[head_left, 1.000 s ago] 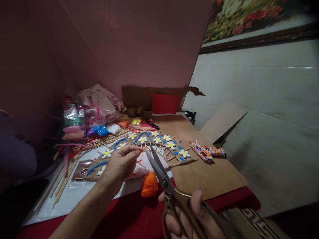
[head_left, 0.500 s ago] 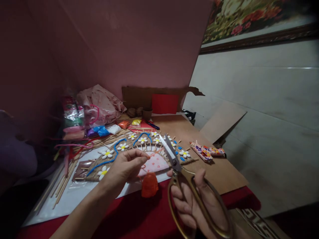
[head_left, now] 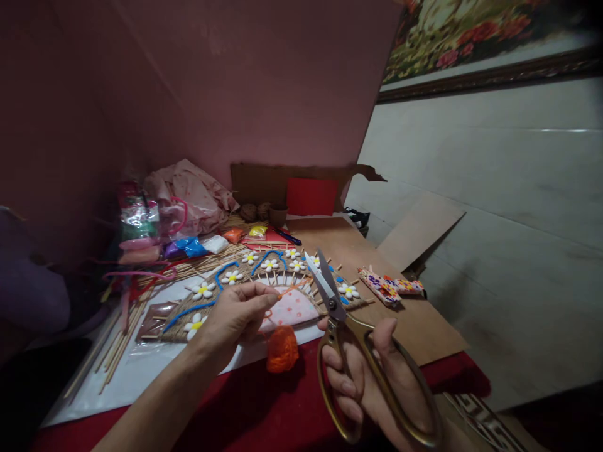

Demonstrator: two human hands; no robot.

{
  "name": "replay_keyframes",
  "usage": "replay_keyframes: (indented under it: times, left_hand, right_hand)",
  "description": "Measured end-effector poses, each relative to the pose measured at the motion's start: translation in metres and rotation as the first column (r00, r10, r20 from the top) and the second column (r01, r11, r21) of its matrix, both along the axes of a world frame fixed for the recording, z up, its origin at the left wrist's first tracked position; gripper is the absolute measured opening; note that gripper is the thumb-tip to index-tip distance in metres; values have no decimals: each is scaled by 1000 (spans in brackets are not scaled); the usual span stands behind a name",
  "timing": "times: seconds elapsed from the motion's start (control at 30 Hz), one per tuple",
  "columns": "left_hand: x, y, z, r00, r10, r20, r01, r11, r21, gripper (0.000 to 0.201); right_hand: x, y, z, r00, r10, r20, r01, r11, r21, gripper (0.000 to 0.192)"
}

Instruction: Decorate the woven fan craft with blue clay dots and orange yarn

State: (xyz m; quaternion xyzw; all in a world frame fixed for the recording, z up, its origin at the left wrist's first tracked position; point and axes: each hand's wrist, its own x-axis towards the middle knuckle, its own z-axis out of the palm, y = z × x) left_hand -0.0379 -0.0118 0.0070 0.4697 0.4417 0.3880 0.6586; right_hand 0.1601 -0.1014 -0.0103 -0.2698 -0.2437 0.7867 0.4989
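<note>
Between thumb and forefinger, my left hand (head_left: 240,314) pinches an orange yarn strand (head_left: 291,289). A ball of orange yarn (head_left: 282,349) sits just below it on the red cloth. My right hand (head_left: 372,376) grips large brass-handled scissors (head_left: 333,304), fingers through the loops, blades slightly parted and pointing up and away. Behind both hands lies a twine-wrapped arch (head_left: 181,317) decorated with white flowers (head_left: 232,277), yellow at the centre, and blue clay strips (head_left: 188,309). Pink dotted fabric (head_left: 294,307) fills its middle. My left hand covers part of the arch.
Thin wooden sticks (head_left: 115,351) lie at left on a white sheet (head_left: 80,389). Bagged coloured clay (head_left: 191,247) and crumpled pink cloth (head_left: 188,194) stand behind. A brown board (head_left: 424,329) and flower-patterned pieces (head_left: 381,285) are at right. A red tablecloth (head_left: 254,408) covers the front.
My right hand and the scissors have shifted very slightly, and the blades are a little further apart. The left hand keeps its pinch on the yarn, almost unmoved.
</note>
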Motion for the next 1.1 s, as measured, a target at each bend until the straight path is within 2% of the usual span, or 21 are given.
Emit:
replay_keyframes:
  times: [0.07, 0.2, 0.33, 0.4, 0.53, 0.6, 0.73, 0.87, 1.1]
  left_hand:
    - [1, 1, 1, 1000, 10, -7, -10, 1000, 5, 26]
    - [1, 2, 2, 999, 51, -8, -51, 999, -9, 27]
    - [-1, 4, 2, 994, 100, 38, -99, 994, -45, 29]
    - [-2, 5, 1, 992, 99, 78, -94, 994, -64, 29]
    - [-5, 6, 0, 988, 50, 145, -40, 996, -77, 29]
    - [-5, 6, 1, 987, 41, 158, -30, 997, -71, 29]
    - [-4, 5, 4, 989, 64, 134, -54, 996, -77, 29]
    - [-2, 4, 7, 989, 97, 113, -90, 994, -65, 28]
    - [-1, 2, 8, 988, 111, 106, -104, 992, -67, 29]
  right_hand:
    - [-1, 0, 1, 1000, 4, 0, -4, 1000, -13, 74]
    - [2, 0, 2, 999, -31, -9, 30, 998, -61, 62]
    - [7, 1, 2, 997, -77, -29, 76, 997, -31, 58]
    - [7, -2, 1, 998, -10, -60, 10, 1000, -6, 62]
    - [3, -13, -8, 966, 200, -166, -209, 977, -36, 72]
    - [1, -19, -13, 945, 245, -219, -260, 965, -44, 74]
    - [-4, -27, -20, 950, 238, -202, -247, 969, -21, 77]
    - [-7, -28, -18, 970, 193, -148, -208, 974, -89, 79]
    - [-8, -19, -18, 955, 275, -114, -286, 953, -98, 80]
